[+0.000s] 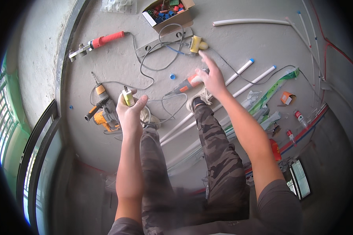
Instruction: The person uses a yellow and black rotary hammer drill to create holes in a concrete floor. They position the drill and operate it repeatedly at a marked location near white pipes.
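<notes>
My left hand point(130, 115) is closed around a white and yellow-green electrical plug point(128, 97), its metal prongs pointing up and away from me. My right hand point(214, 78) reaches forward with fingers apart and slightly blurred, holding nothing. Its fingertips are just short of a yellow socket block point(197, 44) on the floor, joined to a grey cable. Partly behind that hand lies a red-orange and grey power tool point(183, 87). A red-handled pipe welding tool point(102, 40) rests farther left, and a yellow-orange rotary hammer drill point(104, 113) lies left of my left hand.
Ahead stands a cardboard box point(170, 19) of coloured fittings beside a metal level point(161, 44). Grey cable point(145, 70) loops across the concrete floor. White pipes point(239, 76) run past my feet; green plastic wrapping point(276, 88) and bottles point(300, 117) lie right. A window frame point(41, 137) borders the left.
</notes>
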Demonstrator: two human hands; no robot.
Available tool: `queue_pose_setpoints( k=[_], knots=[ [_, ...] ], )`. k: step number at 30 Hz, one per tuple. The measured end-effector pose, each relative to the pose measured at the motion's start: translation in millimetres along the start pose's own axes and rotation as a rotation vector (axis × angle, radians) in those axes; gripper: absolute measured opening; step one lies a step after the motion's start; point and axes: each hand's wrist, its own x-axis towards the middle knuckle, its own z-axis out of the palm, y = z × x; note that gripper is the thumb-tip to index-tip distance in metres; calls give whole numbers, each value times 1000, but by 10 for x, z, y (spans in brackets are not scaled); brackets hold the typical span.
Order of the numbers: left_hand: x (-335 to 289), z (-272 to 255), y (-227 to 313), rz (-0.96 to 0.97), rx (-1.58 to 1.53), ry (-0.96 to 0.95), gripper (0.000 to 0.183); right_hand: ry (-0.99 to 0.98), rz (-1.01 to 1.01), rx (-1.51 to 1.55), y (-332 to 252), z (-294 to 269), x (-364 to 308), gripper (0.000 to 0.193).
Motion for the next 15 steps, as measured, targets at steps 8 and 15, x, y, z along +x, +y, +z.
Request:
queue_pose_setpoints(
  k=[8, 15],
  knots=[
    [274, 265, -370, -102, -23, -183, 28, -168, 235, -868, 904, 441, 1751, 87],
    [171, 486, -385, -214, -59, -254, 32, -287, 34, -647, 793, -115, 1472, 68]
  ],
)
